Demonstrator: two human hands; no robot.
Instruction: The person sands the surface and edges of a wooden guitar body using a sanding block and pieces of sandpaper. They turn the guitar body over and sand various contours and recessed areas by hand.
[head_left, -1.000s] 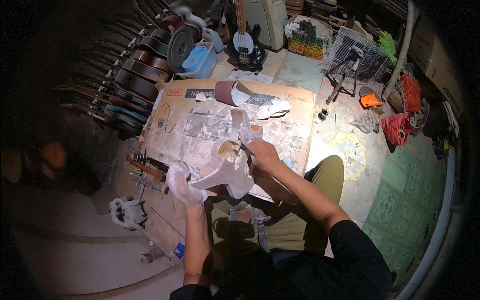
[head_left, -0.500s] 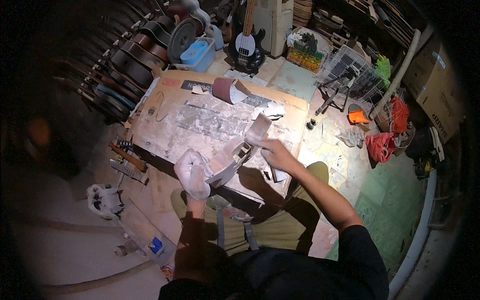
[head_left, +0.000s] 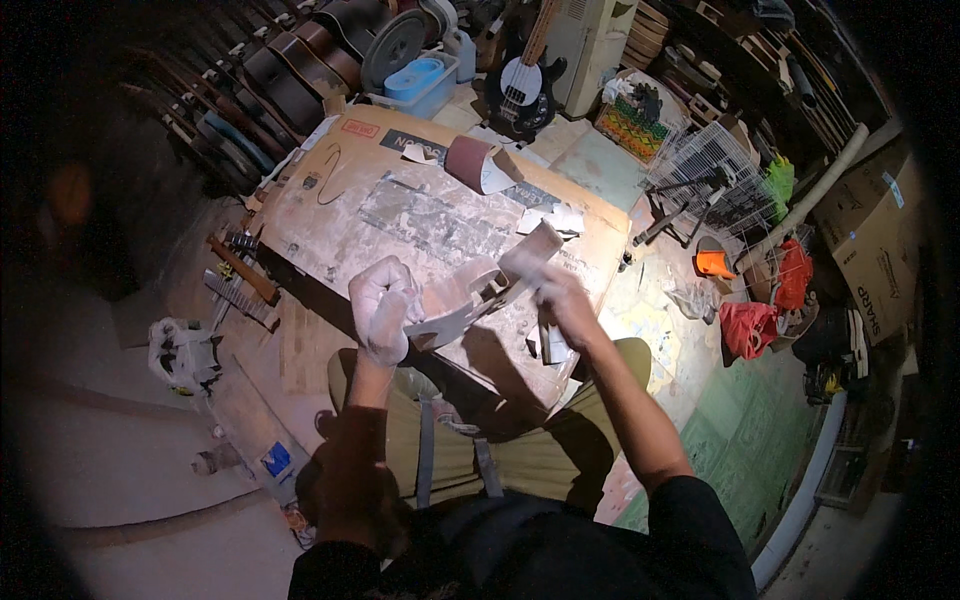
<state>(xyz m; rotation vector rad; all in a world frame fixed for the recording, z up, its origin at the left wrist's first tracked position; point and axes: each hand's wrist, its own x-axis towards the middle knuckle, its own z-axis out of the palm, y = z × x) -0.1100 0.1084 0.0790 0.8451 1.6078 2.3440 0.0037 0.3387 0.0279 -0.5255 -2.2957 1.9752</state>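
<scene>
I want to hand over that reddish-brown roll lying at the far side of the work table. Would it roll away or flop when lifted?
The sandpaper roll lies on its side, so a push could probably set it rolling. Its loose end curls open, so that tail would likely flop while the wound part keeps its shape. It looks like thin sheet, so probably light. Neither the left hand nor the right hand is near it.

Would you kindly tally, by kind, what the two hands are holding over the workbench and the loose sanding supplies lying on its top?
Curved wooden instrument part, in the gloved left hand: 1
Sandpaper sheet, in the bare right hand: 1
Sandpaper roll on the workbench: 1
Small white scraps: about 3
Total: about 6
</scene>
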